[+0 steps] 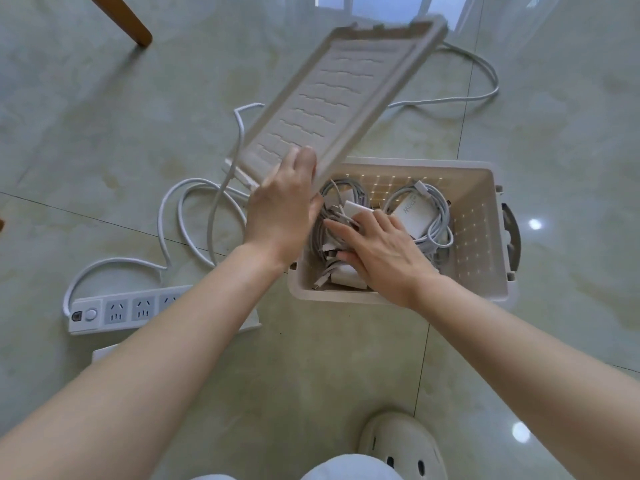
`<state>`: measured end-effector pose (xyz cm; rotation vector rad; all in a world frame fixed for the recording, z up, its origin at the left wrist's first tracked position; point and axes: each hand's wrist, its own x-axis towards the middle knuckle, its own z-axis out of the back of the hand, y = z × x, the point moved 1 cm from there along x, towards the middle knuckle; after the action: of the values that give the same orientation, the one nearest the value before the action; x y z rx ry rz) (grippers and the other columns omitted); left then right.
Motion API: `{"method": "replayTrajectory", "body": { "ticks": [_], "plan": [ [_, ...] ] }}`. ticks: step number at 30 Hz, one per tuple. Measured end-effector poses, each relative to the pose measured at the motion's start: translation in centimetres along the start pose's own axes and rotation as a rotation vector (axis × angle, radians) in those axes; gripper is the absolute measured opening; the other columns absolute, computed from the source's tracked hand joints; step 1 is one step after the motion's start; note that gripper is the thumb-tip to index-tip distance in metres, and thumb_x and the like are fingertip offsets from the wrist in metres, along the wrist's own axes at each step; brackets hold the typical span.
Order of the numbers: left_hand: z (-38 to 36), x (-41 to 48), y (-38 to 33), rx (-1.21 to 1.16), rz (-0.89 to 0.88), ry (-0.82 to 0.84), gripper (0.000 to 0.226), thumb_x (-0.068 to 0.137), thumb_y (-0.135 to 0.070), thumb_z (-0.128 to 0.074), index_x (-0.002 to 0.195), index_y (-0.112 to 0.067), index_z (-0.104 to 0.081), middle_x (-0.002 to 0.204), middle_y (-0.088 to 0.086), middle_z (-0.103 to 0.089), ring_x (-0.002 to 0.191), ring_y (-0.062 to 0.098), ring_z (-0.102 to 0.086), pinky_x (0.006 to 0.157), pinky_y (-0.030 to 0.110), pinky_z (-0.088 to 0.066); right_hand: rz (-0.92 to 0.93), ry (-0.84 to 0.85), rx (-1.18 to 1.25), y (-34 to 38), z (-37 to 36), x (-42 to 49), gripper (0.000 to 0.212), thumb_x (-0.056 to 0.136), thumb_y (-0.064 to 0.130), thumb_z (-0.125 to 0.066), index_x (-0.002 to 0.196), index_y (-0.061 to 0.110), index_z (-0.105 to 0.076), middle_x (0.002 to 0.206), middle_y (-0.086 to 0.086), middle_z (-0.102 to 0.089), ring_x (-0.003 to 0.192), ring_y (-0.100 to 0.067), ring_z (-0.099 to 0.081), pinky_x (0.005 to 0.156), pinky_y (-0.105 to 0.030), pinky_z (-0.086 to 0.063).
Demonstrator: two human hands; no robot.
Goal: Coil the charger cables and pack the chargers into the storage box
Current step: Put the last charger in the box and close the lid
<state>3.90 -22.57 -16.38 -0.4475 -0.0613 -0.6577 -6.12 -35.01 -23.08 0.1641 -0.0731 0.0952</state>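
Beige lid (332,98) gripped in left hand (280,209), tilted clear | right hand (377,251) flat, pressing chargers (412,213) beneath into box (479,216) | likely for closing.

Plenty of gloss underfoot: the pale green polished stone-look floor tiles (104,150) throw back bright glints. The cream rectangular plastic lid (329,98) looks matt, its face moulded in stepped ridges. Same matt cream plastic on the perforated rectangular storage box (485,237), with a darker grey plastic handle (512,233). Inside, the white block chargers (410,213) are smooth hard plastic and the pale grey coiled cables (440,233) look smooth and rubbery. On the floor, the thick white cord (161,220) seems woven, the white plastic power strip (121,311) is satin-smooth, the brown chair leg (128,22) is varnished wood, and the white clog (401,441) looks like matt foam.
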Motion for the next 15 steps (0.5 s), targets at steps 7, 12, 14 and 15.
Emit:
{"method": "replayTrajectory", "body": {
  "ticks": [7,12,14,15],
  "plan": [
    [-1.4,-2.6,-0.7,0.167,-0.304,0.024,0.047,0.059,0.000,-0.080,0.089,-0.008,-0.044,0.078,0.011,-0.055,0.058,0.029,-0.054,0.044,0.029,-0.034,-0.289,-0.064,0.266,1.9,0.8,-3.1,0.051,0.090,0.024,-0.034,0.134,0.000,-0.041,0.128,-0.021,-0.050,0.119,-0.036,-0.046,0.102,-0.048,-0.040],
    [-0.7,-3.5,-1.0,-0.032,-0.242,-0.004,0.032,0.067,-0.001,-0.075,0.085,-0.005,-0.048,0.076,0.005,-0.049,0.058,0.024,-0.047,0.048,0.028,-0.033,-0.160,-0.263,0.180,1.0,2.9,-3.5,0.036,0.086,0.008,-0.043,0.121,0.004,-0.050,0.117,-0.017,-0.057,0.107,-0.028,-0.048,0.093,-0.035,-0.036],
    [0.0,-3.0,-1.2,-0.228,-0.133,0.000,0.021,0.077,-0.001,-0.067,0.086,-0.004,-0.049,0.078,0.001,-0.045,0.061,0.021,-0.047,0.050,0.030,-0.038,-0.099,-0.380,0.208,1.4,4.7,-3.1,0.039,0.078,-0.002,-0.053,0.115,0.008,-0.045,0.106,-0.015,-0.058,0.097,-0.023,-0.043,0.086,-0.031,-0.034],
    [0.3,-2.7,-1.3,-0.273,-0.103,0.022,0.018,0.080,-0.001,-0.065,0.087,-0.004,-0.049,0.079,0.000,-0.045,0.063,0.021,-0.047,0.052,0.031,-0.039,-0.097,-0.419,0.228,1.5,5.4,-2.5,0.046,0.073,-0.007,-0.056,0.113,0.010,-0.042,0.101,-0.015,-0.058,0.093,-0.022,-0.041,0.084,-0.031,-0.034]
  ]
}}
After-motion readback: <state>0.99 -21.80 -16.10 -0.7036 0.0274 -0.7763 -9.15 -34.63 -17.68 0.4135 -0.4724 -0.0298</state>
